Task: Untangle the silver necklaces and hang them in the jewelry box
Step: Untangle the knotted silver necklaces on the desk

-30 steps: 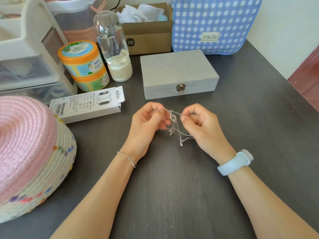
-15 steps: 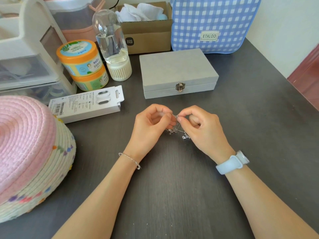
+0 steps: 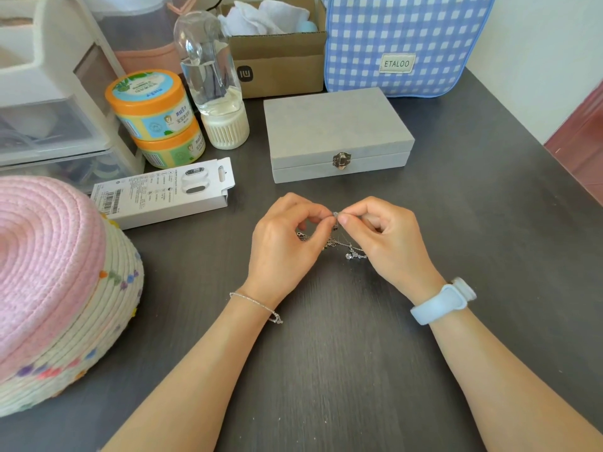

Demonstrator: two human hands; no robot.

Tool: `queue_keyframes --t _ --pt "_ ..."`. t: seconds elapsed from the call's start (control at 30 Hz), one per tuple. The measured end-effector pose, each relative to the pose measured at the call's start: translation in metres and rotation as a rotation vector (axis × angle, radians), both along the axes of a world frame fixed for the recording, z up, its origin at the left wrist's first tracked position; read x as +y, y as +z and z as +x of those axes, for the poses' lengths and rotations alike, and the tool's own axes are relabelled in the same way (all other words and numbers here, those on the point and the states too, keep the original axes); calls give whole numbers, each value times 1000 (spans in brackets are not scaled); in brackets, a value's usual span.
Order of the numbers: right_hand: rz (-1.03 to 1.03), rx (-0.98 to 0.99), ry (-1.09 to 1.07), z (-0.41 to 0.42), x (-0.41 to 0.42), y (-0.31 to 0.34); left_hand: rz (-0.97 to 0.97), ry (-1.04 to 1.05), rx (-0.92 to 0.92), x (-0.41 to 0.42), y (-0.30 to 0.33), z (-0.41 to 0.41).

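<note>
Two hands meet over the middle of the bench, and each grip is closed to a pinch: my left hand [image 3: 287,243] and my right hand [image 3: 388,236] both nip the same spot of the silver necklaces [image 3: 342,247] between thumb and forefinger, fingertips almost touching. Below the pinch the chains hang in a small knotted clump with little pendants, low over the bench [image 3: 326,353]; I cannot tell whether they touch it.

I judge this the untangling step, hardly begun: the chains look bunched as one. Next I would need to hold one strand steady and draw another loose gently, since links this fine could tighten or snap.

Just beyond my hands, toward the far edge, the jewelry box [image 3: 336,132] sits with its lid down and clasp fastened; it must be opened before any hanging. Behind it stand a cardboard box [image 3: 277,70] and a blue checked bag [image 3: 404,37]. Along the left edge are a woven basket [image 3: 58,288], stacked orange-lidded tubs [image 3: 153,115] and a flat white package [image 3: 163,190]. A pale wall rises at the right.
</note>
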State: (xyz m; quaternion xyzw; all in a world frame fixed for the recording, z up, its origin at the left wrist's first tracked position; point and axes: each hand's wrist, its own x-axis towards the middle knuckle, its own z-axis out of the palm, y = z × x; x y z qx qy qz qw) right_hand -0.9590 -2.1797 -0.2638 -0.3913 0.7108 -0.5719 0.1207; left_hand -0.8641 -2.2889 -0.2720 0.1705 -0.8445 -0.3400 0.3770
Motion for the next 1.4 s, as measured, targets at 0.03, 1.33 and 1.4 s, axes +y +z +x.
queue_keyframes --t 0.03,1.33,1.4 --pt "2 8 5 0 0 0 -2 6 -7 1 0 0" --pt "81 534 -153 1 1 -4 372 -137 -77 1 13 3" --pt "82 554 -162 1 2 -2 302 -136 -103 2 12 3"
